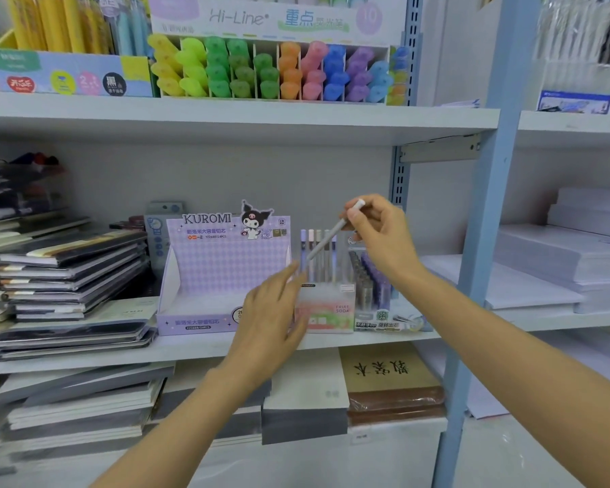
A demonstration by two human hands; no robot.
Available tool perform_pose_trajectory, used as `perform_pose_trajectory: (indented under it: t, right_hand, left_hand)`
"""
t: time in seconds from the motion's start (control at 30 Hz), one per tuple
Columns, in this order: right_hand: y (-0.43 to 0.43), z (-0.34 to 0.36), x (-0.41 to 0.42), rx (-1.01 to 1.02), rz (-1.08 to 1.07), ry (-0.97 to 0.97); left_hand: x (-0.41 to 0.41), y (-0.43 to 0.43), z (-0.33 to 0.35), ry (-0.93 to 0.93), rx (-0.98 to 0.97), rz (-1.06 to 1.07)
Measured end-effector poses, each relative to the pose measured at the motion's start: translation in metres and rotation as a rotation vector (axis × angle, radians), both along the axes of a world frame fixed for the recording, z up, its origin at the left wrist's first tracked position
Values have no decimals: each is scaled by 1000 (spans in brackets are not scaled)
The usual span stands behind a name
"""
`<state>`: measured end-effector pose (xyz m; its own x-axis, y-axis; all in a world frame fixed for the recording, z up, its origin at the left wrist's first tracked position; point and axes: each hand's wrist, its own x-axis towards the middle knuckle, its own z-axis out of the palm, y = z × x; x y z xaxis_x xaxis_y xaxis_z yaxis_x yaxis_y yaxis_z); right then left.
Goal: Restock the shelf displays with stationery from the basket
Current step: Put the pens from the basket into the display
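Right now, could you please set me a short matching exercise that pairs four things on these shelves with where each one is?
Things:
1 Kuromi box
2 highlighter display
3 brown notebook
4 white pen

Places:
A on the upper shelf
B pinched in the right hand
C beneath the middle shelf
D on the middle shelf, left of the Fruit Soda box

Pairs: 1-D; 2-A; 3-C; 4-B.

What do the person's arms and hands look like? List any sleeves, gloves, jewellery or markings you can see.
Both arms are bare: no sleeve shows on the left forearm or right forearm up to the frame edge. The left hand and right hand wear no gloves. No watch, bracelet or marking is visible at either wrist.
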<state>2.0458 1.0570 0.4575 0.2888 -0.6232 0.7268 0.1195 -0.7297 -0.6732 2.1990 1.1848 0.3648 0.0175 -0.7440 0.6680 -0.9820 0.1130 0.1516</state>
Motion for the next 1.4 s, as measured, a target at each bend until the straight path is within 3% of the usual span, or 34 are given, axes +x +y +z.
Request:
perform_pose_trajectory:
  t: [0.07, 0.37, 0.73, 0.97, 1.1, 1.23, 1.33, 1.4]
  right_hand:
    - [-6, -10, 7, -6, -52, 92]
    - [-25, -23, 46, -122, -120, 415]
    - [-37, -10, 66, -168, -135, 454]
    - [-42, -12, 66, -255, -245, 694]
    - [-23, -15, 44, -272, -217, 495]
    - [24, -35, 16, -365, -68, 272]
    - [60, -73, 2, -345, 133, 304]
    - [75, -111, -1, -307, 232, 440]
  left_hand:
    - [3, -5, -17, -57, 54, 56]
    - [7, -12, -41, -144, -50, 150]
    - [6, -13, -43, -127, -97, 155]
    - [6, -11, -41, -119, -42, 142]
    - [3, 1, -36, -93, -71, 119]
    - [-1, 24, -51, -94, -272, 41]
    - [0, 42, -87, -28, -124, -61]
    - [1, 52, -122, 1, 57, -97]
